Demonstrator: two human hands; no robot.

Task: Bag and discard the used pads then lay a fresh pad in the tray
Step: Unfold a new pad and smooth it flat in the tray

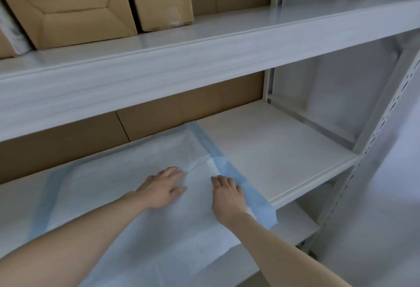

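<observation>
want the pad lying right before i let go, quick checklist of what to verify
1. Both hands flat on the pad: ok, left hand and right hand press it with straight fingers.
2. Pad smooth: not ok, a crease runs between the hands.
3. Pad within the shelf: not ok, its near edge hangs over the front.
4. Blue border unfolded on the right: ok.
5. Far edge clear of the cardboard: cannot tell.
</observation>
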